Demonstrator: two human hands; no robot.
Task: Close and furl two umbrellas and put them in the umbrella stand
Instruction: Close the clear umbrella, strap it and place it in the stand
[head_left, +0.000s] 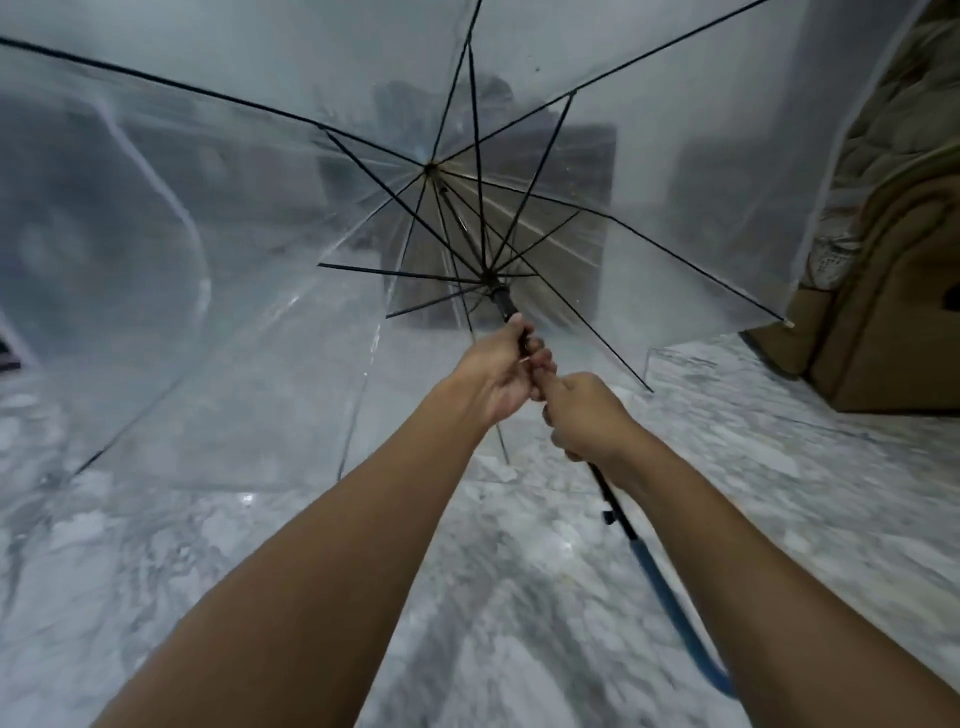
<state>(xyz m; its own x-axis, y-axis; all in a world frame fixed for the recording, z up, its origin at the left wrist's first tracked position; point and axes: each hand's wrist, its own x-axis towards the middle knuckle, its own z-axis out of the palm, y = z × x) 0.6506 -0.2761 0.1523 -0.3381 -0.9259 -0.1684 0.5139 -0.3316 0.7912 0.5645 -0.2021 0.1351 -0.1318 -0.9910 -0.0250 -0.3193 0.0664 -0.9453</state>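
A clear plastic umbrella (649, 171) with black ribs is spread open in front of me, its canopy filling the upper view. My left hand (496, 371) grips the black shaft just below the runner (503, 301). My right hand (584, 413) holds the shaft lower down, touching the left hand's fingers. The blue curved handle (670, 592) trails down past my right forearm. A second clear umbrella (104, 249) lies open on the floor at the left, seen blurred through the first canopy. No umbrella stand can be made out.
Grey marble floor (311, 561) lies under everything. A brown carved sofa or cabinet (893, 291) stands at the right. A dark piece of furniture (566, 171) shows through the canopy at the back centre.
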